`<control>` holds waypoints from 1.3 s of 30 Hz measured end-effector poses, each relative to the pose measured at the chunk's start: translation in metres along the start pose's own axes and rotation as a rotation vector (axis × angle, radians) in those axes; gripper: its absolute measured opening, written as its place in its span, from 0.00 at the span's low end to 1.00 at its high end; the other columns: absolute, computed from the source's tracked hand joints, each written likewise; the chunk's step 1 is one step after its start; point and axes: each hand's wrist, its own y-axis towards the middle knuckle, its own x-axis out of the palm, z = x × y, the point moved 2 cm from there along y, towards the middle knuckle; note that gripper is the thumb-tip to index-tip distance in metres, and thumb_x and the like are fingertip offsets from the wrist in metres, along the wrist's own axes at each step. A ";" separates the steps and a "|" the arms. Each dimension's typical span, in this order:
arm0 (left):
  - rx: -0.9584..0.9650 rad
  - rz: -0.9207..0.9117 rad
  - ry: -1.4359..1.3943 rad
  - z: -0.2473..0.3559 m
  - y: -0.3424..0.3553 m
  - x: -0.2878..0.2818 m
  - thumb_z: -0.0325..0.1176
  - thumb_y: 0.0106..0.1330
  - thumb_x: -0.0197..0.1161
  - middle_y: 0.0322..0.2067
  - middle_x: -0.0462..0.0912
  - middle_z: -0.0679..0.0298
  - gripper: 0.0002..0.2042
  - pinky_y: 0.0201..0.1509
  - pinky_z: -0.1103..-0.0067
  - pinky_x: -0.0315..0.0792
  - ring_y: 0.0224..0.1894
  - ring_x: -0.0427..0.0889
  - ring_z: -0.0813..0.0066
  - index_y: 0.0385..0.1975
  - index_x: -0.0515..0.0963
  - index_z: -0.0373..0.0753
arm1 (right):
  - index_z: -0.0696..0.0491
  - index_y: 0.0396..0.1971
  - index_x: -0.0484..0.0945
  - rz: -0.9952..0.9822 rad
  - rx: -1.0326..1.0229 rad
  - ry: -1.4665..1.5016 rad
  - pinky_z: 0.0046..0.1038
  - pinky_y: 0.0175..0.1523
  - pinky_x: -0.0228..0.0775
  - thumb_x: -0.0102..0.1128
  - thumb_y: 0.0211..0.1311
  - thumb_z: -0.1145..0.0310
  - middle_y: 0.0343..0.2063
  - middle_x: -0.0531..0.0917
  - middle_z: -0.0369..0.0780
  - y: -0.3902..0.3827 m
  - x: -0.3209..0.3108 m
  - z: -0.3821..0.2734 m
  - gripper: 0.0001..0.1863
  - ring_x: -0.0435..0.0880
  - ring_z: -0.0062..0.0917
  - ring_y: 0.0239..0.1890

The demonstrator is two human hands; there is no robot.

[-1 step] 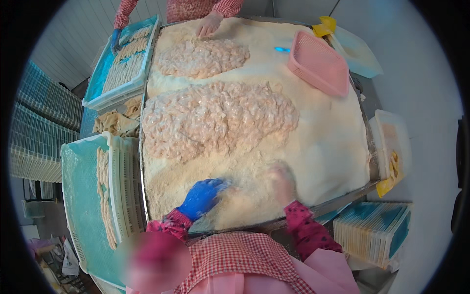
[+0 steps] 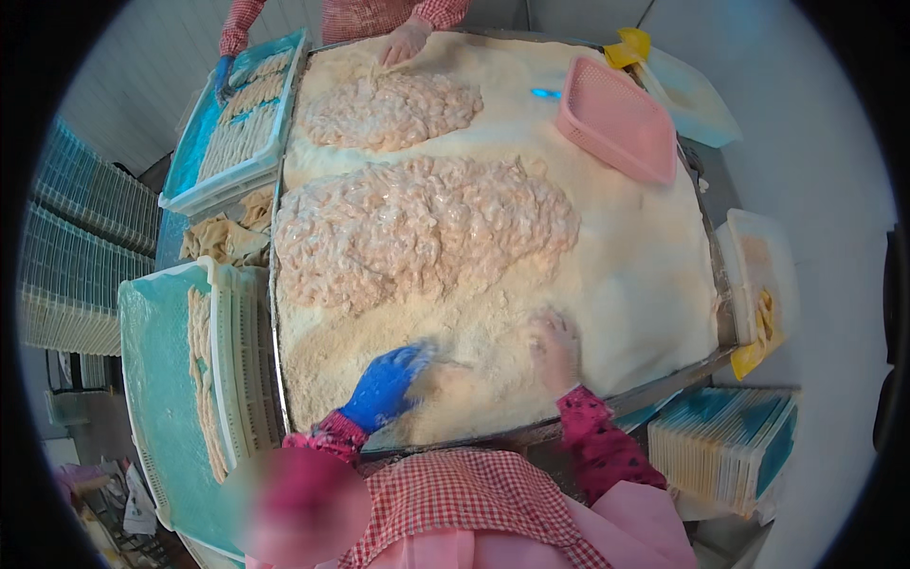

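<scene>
My left hand [image 2: 384, 384], in a blue glove, rests in loose flour-like crumbs [image 2: 483, 398] near the worktable's front, its slightly curved fingers apart and blurred at the tips. My right hand [image 2: 553, 346], in a pale glove, lies open to its right, fingers spread on the powder. Between them is a small indistinct strip [image 2: 455, 365] half sunk in powder. Beyond both hands lies a large mound of glistening pale pink pieces [image 2: 427, 223], with a smaller mound [image 2: 389, 109] behind it.
A co-worker's gloved hands [image 2: 403, 43] are across the table. Trays of pale strips [image 2: 237, 142], stacked green-lined trays [image 2: 161, 389] and crumpled cloths [image 2: 223, 242] line the left. A pink basket [image 2: 616, 119], translucent bins [image 2: 758, 247] and stacked trays [image 2: 720, 446] stand at right.
My right hand has moved slightly right and forward, its fingers more spread and clearer. My left hand has shifted slightly. The co-worker's upper hand has moved a little.
</scene>
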 end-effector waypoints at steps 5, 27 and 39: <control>-0.164 0.197 -0.017 -0.019 -0.012 0.046 0.37 0.48 0.65 0.49 0.71 0.55 0.29 0.53 0.68 0.66 0.49 0.71 0.56 0.52 0.67 0.40 | 0.53 0.44 0.72 -0.229 -0.318 0.064 0.35 0.58 0.56 0.57 0.45 0.69 0.48 0.71 0.42 0.004 0.013 -0.099 0.21 0.66 0.37 0.53; -0.402 0.407 -0.424 -0.026 -0.004 0.044 0.35 0.56 0.60 0.34 0.78 0.58 0.13 0.42 0.73 0.71 0.36 0.77 0.63 0.41 0.75 0.41 | 0.53 0.40 0.78 -0.093 -0.041 0.143 0.32 0.43 0.70 0.57 0.53 0.70 0.32 0.80 0.44 0.014 0.013 -0.051 0.13 0.78 0.37 0.35; -0.178 0.523 -2.234 -0.017 0.011 0.093 0.50 0.66 0.44 0.52 0.68 0.54 0.25 0.57 0.68 0.65 0.52 0.70 0.61 0.59 0.60 0.42 | 0.52 0.39 0.80 -0.016 -0.215 0.378 0.26 0.42 0.71 0.61 0.50 0.68 0.36 0.81 0.40 0.000 0.027 -0.125 0.14 0.79 0.31 0.36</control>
